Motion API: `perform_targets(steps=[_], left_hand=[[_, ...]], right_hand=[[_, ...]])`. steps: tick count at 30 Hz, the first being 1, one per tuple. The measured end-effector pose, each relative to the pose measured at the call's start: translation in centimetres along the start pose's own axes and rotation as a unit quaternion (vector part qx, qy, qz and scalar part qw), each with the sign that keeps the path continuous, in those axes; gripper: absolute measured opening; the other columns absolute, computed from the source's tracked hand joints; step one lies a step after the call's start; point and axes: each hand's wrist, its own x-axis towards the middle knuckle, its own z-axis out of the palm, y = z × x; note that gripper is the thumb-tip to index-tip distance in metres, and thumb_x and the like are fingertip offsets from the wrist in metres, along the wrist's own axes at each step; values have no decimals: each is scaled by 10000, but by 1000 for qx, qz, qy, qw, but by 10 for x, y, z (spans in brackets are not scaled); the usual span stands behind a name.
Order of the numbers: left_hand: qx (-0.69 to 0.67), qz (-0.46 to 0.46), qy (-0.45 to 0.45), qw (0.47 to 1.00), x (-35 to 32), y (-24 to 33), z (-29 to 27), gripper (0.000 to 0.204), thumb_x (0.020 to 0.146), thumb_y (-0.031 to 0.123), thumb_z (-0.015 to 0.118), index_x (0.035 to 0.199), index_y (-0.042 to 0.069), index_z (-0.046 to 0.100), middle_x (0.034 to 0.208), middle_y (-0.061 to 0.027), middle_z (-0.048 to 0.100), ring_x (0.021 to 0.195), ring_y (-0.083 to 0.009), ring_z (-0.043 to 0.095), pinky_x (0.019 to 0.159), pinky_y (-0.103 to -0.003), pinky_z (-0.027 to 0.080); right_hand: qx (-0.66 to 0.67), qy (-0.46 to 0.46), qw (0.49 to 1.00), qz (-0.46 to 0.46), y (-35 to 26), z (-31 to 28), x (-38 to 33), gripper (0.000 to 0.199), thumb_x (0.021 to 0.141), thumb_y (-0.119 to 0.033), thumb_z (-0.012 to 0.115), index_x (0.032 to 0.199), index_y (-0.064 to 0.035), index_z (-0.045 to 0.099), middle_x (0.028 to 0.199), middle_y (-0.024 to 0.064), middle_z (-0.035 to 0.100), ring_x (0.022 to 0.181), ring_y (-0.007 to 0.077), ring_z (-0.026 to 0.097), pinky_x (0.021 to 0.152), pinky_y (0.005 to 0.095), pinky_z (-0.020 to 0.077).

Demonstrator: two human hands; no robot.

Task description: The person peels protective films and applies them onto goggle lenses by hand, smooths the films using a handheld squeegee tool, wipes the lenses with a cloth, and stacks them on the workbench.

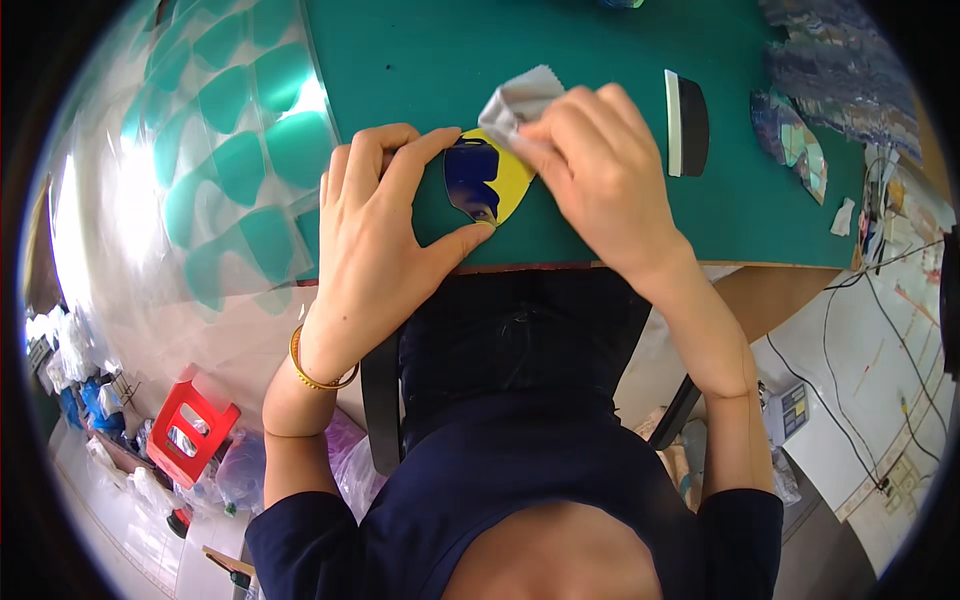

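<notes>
Shiny lens point(472, 178) was held on table point(480, 40), pinched at edges by left grip point(372, 208). Cloth point(522, 98) was bunched tight in right grip point(603, 165), by lens edge. Wiping seemed in hand; steady hold, soft rub seemed needed next.

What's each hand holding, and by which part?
Left hand: mirrored lens, by its top and bottom edges. Right hand: grey cloth, by its bunched lower right part.
</notes>
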Motion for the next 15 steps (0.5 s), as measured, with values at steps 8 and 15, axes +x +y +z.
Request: perform_targets(steps=[8,15], left_hand=[[14,22,25,999,-1,-2,4,633,612,171,871,1195,72,644,1113,-74,545,1009,-285,519,902,-396,419],[2,-10,-10,1000,3,2,-2,645,629,141,843,1234,74,630,1142,-101,538,1098,-300,505,969,-396,418]], right_hand=[[10,14,1000,0,3,-7,-7,153,780,-54,749,814,-29,603,775,85,576,751,274,567,641,363,456],[22,-22,996,78,12,-42,-55,186,750,36,770,833,-6,610,803,104,613,702,255,566,575,348,449]])
